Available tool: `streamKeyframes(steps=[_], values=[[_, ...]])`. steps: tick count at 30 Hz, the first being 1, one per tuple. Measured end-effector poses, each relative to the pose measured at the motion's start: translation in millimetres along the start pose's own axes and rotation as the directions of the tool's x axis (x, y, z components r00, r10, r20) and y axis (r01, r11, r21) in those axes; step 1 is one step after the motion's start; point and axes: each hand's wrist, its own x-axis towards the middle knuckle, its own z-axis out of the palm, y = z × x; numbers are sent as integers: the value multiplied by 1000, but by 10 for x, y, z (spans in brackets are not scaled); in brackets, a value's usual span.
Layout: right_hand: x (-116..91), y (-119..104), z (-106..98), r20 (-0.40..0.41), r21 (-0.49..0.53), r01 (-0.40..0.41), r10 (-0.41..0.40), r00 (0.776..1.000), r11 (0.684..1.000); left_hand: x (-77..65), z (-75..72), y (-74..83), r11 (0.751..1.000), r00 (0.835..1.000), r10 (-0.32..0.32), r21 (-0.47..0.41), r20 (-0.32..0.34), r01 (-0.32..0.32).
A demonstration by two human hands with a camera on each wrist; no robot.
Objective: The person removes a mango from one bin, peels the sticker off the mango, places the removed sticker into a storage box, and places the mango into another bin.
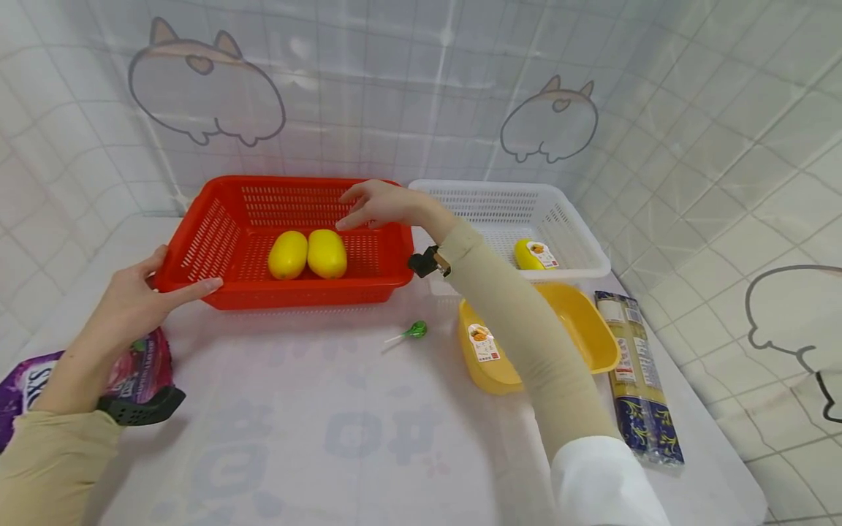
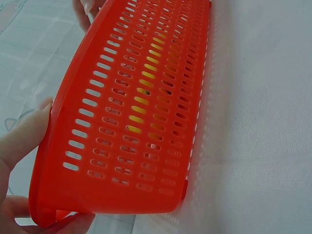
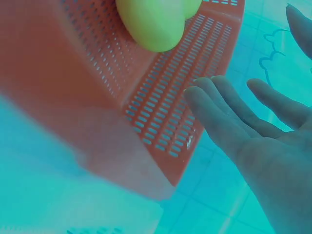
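Red basket (image 1: 305, 296) sits on the table (image 1: 316, 383) in front of the tiled wall, its long side toward the person. The left hand (image 1: 131, 301) grasps its left end, thumb over the front corner of the rim. The right hand (image 1: 387, 203) is released, its fingers loosely extended over the right part of the basket. The right wrist view is tinted and partly blurred, so whether those fingers touch the basket is hard to judge.

Inside the basket, 2 yellow fruits, a left fruit (image 1: 287, 256) and a right fruit (image 1: 327, 254), lie touching side by side near the middle.

Just to the right stands a white basket (image 1: 487, 196) with 1 labelled fruit (image 1: 530, 254) in it. In front of that, a yellow tub (image 1: 483, 369) lies partly under the right arm. A long pack (image 1: 638, 380) lies beside the tub, a green lollipop (image 1: 417, 329) in front of the red basket's right end, and a purple bag (image 1: 150, 365) by the left wrist.
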Motion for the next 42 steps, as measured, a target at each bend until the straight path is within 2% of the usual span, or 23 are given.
streamKeyframes(steps=[10,15,19,29,37,42], values=[[-187,76,-61,-19,-29,43,-44,999,999,18,2,-7,1000,1000,5,-8,0,-5],[-295,118,-100,-25,-77,56,-58,998,995,15,7,-17,1000,1000,-2,-16,1,2],[-366,175,-132,-44,-121,51,-57,997,991,15,8,-25,1000,1000,-7,-20,4,7],[-549,337,-226,-114,-154,99,-117,987,983,32,8,-47,1000,1000,11,-16,-3,-11],[-690,488,-359,-95,-133,81,-94,991,988,25,7,-47,1000,1000,11,-10,-4,-11],[-766,595,-448,-101,-151,37,-53,993,988,32,21,-43,1000,1000,9,-6,-13,-9]])
